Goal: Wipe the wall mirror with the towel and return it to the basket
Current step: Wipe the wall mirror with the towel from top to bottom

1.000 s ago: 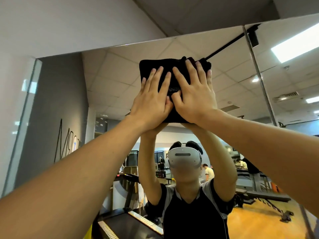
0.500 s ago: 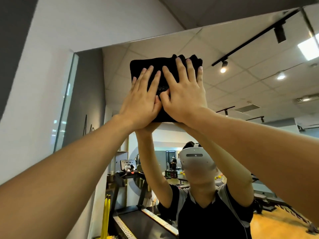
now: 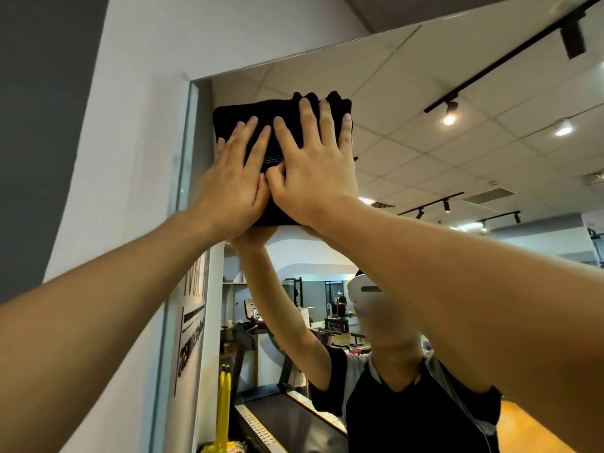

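A folded black towel [image 3: 235, 117] lies flat against the wall mirror [image 3: 425, 165], high up near the mirror's top left corner. My left hand [image 3: 228, 188] presses on the towel's left half with straight, spread fingers. My right hand [image 3: 313, 168] presses on its right half, fingers straight and reaching up to the towel's top edge. The two thumbs touch at the towel's middle. The basket is not in view.
The mirror's left edge [image 3: 192, 178] meets a white wall [image 3: 130, 142] just left of the towel. The mirror reflects a person wearing a white headset, a treadmill, gym machines, ceiling track lights and yellow poles [image 3: 224, 407] at the bottom.
Both hands have slid the towel leftward along the top of the mirror, from its middle to the top left corner by the wall edge. My view has turned left with it.
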`<state>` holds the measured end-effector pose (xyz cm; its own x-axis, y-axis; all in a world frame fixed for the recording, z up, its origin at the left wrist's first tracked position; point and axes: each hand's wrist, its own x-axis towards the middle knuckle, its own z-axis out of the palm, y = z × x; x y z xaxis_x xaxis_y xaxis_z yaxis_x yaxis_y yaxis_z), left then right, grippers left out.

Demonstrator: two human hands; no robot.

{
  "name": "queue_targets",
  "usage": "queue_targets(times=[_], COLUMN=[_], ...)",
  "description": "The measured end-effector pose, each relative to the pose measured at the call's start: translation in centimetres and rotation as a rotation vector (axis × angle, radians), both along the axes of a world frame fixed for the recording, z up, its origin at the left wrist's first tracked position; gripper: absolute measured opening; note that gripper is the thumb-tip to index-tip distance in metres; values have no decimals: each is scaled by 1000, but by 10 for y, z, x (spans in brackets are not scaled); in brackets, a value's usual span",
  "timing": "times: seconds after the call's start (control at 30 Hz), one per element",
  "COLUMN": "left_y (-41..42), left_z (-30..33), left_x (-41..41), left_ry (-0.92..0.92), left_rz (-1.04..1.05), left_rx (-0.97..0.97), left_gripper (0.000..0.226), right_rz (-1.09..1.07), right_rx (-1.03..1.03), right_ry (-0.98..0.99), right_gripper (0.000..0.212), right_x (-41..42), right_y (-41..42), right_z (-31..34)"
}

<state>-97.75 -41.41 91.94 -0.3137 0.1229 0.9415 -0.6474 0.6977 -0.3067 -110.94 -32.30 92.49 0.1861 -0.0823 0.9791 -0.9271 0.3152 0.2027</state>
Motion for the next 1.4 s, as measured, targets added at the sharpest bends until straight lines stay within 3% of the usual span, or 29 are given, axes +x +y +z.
queue_targets(times=[0.37,1.4], left_y=[-56,-34], left_z=[-15,-89], left_x=[77,39], left_ry=[2,24], left_rz=[42,-20], left_rx=[66,83], left_gripper=[75,71], right_rz=[1,-52], right_rx=[20,139], right_ry=[38,91], right_gripper=[72,77], right_x=[77,40], right_y=[-66,-30], right_z=[-10,-82])
